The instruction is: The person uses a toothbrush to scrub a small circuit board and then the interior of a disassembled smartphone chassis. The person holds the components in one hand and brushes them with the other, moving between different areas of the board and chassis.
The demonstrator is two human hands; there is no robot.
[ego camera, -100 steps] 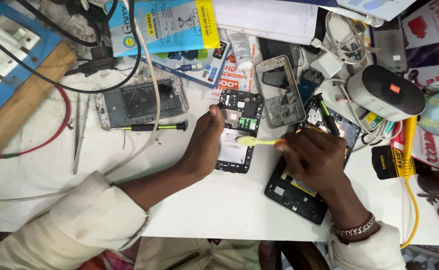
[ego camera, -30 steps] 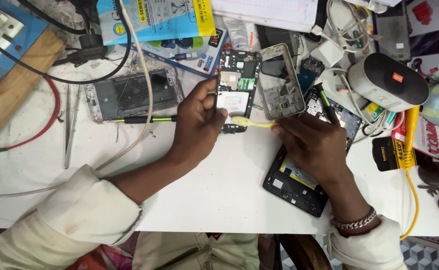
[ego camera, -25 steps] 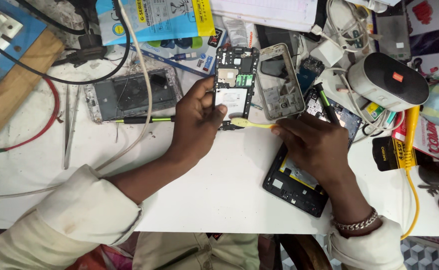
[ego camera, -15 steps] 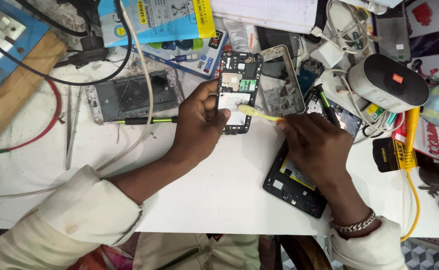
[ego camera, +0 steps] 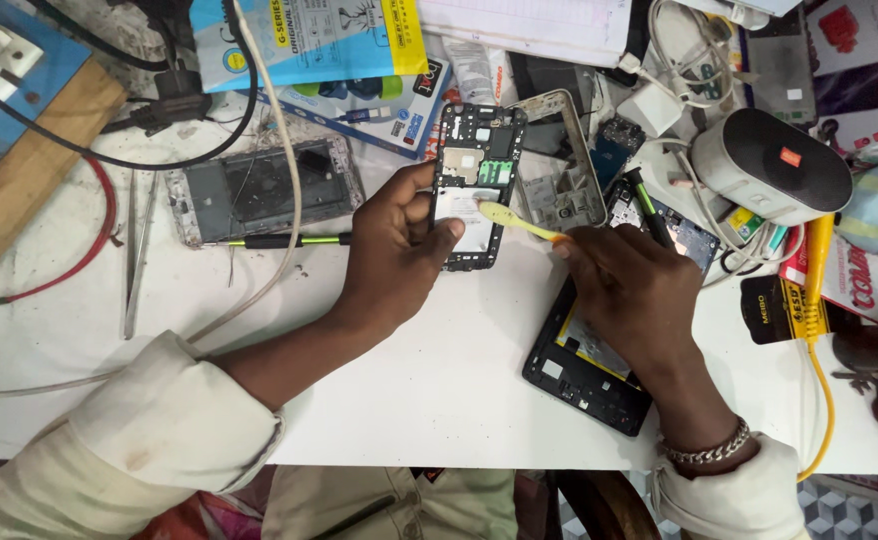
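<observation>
My left hand (ego camera: 394,255) grips an opened black phone body (ego camera: 475,175) with its circuit board showing, held just above the white table (ego camera: 429,380). My right hand (ego camera: 629,290) holds a small yellow-green brush (ego camera: 514,220), whose tip rests on the pale middle part of that phone. Under my right wrist lies a second black phone frame (ego camera: 584,370), flat on the table.
A silver phone frame (ego camera: 259,190) and a green-handled screwdriver (ego camera: 279,240) lie left. Tweezers (ego camera: 137,250), cables and blue packets (ego camera: 309,40) crowd the back. Another metal frame (ego camera: 559,150), a grey speaker (ego camera: 769,165), a yellow cable (ego camera: 819,340) sit right.
My left hand lifted the phone body up and away from the table's middle toward the back. The brush followed it and now touches its centre instead of its lower edge.
</observation>
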